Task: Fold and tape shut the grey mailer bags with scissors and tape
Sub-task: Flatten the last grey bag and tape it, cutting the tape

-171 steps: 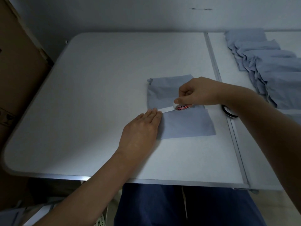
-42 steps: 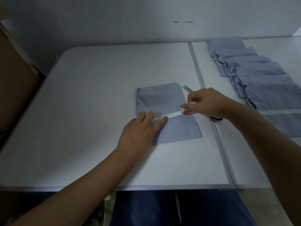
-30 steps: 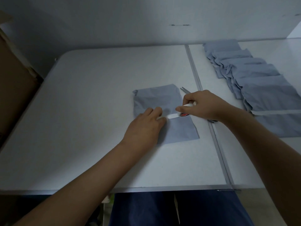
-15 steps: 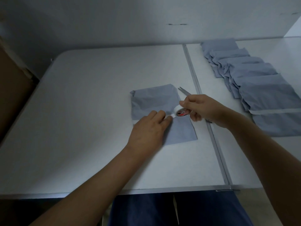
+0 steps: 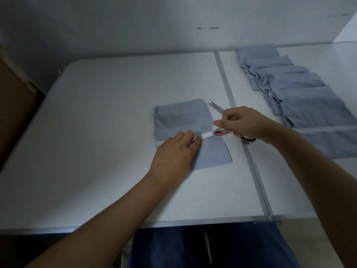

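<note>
A folded grey mailer bag [image 5: 183,120] lies flat near the middle of the white table [image 5: 96,132]. My left hand [image 5: 175,153] presses flat on its lower left part, fingertips on the end of a white tape strip [image 5: 206,135] that runs across the fold. My right hand [image 5: 243,122] pinches a small roll of white tape [image 5: 221,130] at the bag's right edge, the strip stretched between roll and fingers. Scissors [image 5: 217,107] lie behind my right hand; their blades point up-left and the black handle [image 5: 248,139] shows under my wrist.
A row of several grey mailer bags [image 5: 301,97] overlaps along the right table section, past a metal seam [image 5: 241,136]. A brown cardboard box [image 5: 13,113] stands at the left edge. The table's front edge runs just above my lap.
My right hand has drawn the tape roll to the right, off the bag's edge, lengthening the strip. My left hand stays pressed on the bag and the tape end.
</note>
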A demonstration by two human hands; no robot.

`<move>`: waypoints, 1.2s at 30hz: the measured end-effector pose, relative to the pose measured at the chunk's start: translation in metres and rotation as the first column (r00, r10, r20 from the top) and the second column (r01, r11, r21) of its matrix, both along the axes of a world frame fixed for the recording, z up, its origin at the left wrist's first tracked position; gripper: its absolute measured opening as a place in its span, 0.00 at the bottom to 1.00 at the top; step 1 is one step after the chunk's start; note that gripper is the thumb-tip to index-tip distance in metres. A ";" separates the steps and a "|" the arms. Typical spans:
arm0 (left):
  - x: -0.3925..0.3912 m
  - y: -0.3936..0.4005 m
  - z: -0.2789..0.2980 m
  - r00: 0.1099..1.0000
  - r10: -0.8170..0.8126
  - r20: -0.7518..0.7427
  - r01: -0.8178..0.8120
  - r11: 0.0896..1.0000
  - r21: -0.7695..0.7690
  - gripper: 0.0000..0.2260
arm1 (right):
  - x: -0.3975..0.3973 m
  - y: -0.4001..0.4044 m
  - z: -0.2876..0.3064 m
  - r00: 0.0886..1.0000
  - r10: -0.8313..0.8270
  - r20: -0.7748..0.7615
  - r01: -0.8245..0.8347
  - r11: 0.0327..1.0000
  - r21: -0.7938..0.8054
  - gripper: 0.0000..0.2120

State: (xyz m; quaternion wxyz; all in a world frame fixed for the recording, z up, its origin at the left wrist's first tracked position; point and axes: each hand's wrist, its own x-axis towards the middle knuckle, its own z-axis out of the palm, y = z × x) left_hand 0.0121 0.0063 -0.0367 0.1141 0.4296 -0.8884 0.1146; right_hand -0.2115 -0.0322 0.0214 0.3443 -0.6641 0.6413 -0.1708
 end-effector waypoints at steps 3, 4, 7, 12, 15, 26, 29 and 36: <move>0.000 0.000 -0.001 1.000 0.001 0.009 -0.001 1.000 0.004 0.20 | -0.001 0.000 0.003 0.996 0.021 -0.091 -0.025 0.999 -0.038 0.16; 0.000 0.000 -0.001 1.000 0.001 0.013 -0.001 1.000 0.005 0.20 | -0.002 0.000 0.004 0.992 0.029 -0.124 -0.035 0.998 -0.049 0.16; 0.000 -0.001 0.000 1.000 0.005 0.024 -0.006 1.000 0.017 0.19 | -0.002 -0.001 0.001 0.981 0.046 -0.189 -0.062 0.995 -0.081 0.15; -0.002 -0.001 0.005 0.998 0.004 0.059 -0.007 0.999 0.048 0.22 | -0.002 0.000 0.004 0.976 0.065 -0.209 -0.085 0.992 -0.089 0.15; -0.004 -0.002 0.006 0.998 -0.032 0.055 0.029 0.999 0.044 0.22 | 0.000 0.005 0.004 0.991 0.078 -0.111 -0.078 0.997 0.010 0.17; -0.006 -0.004 0.011 0.987 -0.064 0.148 0.061 0.998 0.030 0.27 | -0.008 0.007 -0.009 0.963 -0.082 0.257 0.058 0.993 0.100 0.16; -0.006 -0.004 0.012 0.985 -0.061 0.163 0.055 0.998 0.038 0.27 | -0.010 0.006 -0.005 0.975 -0.065 0.211 0.045 0.994 0.100 0.17; -0.008 0.001 0.020 0.981 -0.033 0.190 0.006 0.990 0.140 0.27 | -0.009 0.002 0.005 0.992 0.011 -0.123 -0.014 1.000 -0.025 0.16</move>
